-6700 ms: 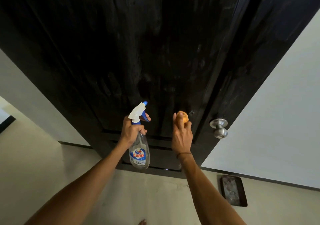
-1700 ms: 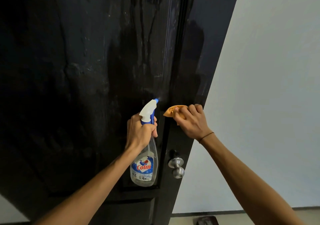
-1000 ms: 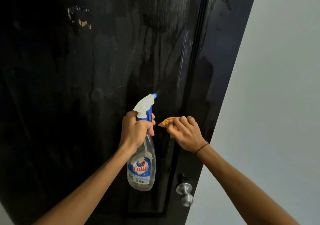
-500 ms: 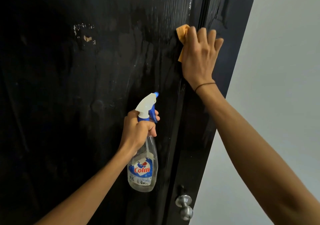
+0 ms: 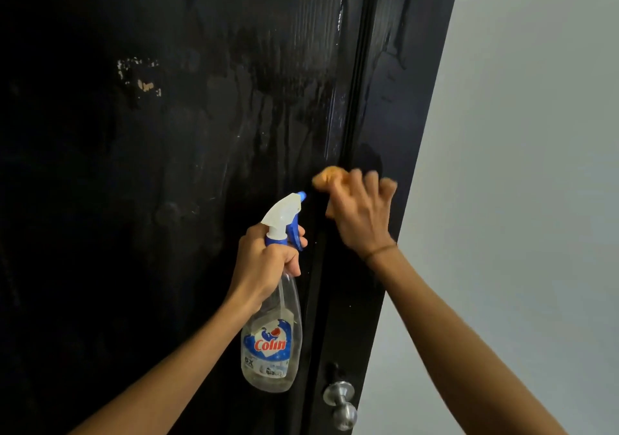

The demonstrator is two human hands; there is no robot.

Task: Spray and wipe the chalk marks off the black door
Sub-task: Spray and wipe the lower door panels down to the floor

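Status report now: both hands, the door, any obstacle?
Left hand grips clear spray bottle. Right hand presses orange cloth on wet black door. Pale marks remain upper left. No obstacle.

Door (image 5: 207, 153): black, glossy wet streaks, whitish flecks upper left. Cloth (image 5: 326, 178) in my right hand (image 5: 360, 218): orange. Spray bottle (image 5: 272, 337) in my left hand (image 5: 264, 267): clear body, white-and-blue trigger head, blue label with red lettering. Knob (image 5: 340, 402): silver. Wall (image 5: 519, 166): pale grey.

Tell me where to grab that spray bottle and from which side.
Grip the spray bottle at its narrow neck just under the white trigger head, coming from the back, away from the nozzle. The left hand holds it there now, fingers by the blue trigger.
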